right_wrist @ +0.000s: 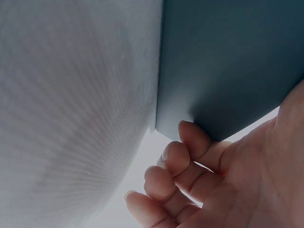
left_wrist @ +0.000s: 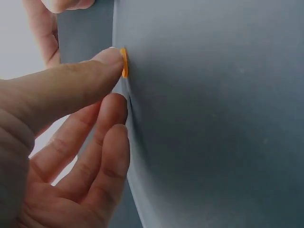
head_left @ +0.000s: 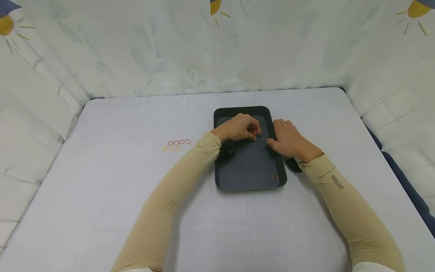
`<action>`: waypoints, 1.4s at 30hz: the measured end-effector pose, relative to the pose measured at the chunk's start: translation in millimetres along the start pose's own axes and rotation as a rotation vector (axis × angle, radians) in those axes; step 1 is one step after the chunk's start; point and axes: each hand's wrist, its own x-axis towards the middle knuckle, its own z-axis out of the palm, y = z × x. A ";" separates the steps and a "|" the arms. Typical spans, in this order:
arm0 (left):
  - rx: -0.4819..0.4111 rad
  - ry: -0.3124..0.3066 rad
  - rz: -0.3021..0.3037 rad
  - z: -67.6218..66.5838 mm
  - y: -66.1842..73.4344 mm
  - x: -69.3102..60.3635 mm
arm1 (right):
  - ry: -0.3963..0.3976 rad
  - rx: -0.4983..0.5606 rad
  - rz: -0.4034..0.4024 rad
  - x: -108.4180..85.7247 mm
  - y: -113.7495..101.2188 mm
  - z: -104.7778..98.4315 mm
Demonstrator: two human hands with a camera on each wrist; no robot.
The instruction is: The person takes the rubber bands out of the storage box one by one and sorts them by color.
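Note:
A dark grey tray [head_left: 249,186] lies on the white table. Over its inside is my left hand [head_left: 239,127], its thumb and a finger pinching a small orange ring [left_wrist: 125,62] that looks like a rubber band; the wrist view shows the ring edge-on at the thumb tip, and the index finger is mostly hidden behind the thumb. My right hand [head_left: 289,139] grips the tray's right side, thumb over the rim and fingertips [right_wrist: 192,140] against the outer wall. Another orange ring [head_left: 275,177] lies in the tray's near right corner.
Left of the tray, several red rings [head_left: 176,142] lie in a row on the table, with a row of orange rings [head_left: 171,148] just nearer. White padded walls [head_left: 170,56] stand behind and beside the table. A dark object [head_left: 293,165] shows beneath the right wrist.

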 end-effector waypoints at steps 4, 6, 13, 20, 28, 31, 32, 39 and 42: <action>0.001 -0.003 -0.002 0.2 -0.7 -0.6 | -0.010 0.004 0.001 0.0 -1.1 -0.5; -0.001 -0.004 -0.001 0.2 -0.7 -0.8 | -0.013 0.009 0.001 0.2 -1.4 -0.7; -0.020 -0.012 0.006 -0.3 0.0 -1.7 | -0.013 0.009 -0.008 2.3 -1.6 -1.1; -0.009 0.003 0.003 -2.6 -0.5 -6.2 | -0.021 0.000 -0.018 9.3 -1.2 0.9; 0.013 0.030 -0.011 -7.1 -6.0 -10.6 | -0.028 -0.001 -0.018 13.9 -1.1 1.1; 0.019 0.039 -0.012 -12.5 -6.5 -14.0 | -0.030 -0.003 -0.019 15.2 0.0 0.9; 0.021 0.043 -0.010 -14.9 -6.1 -15.5 | -0.030 -0.003 -0.019 15.6 0.5 0.7; -0.023 0.064 -0.024 -31.1 -2.7 -27.5 | -0.034 0.009 -0.019 18.9 6.1 -0.4; -0.035 0.070 -0.023 -36.9 -1.6 -32.1 | -0.037 0.014 -0.021 19.5 8.6 -0.6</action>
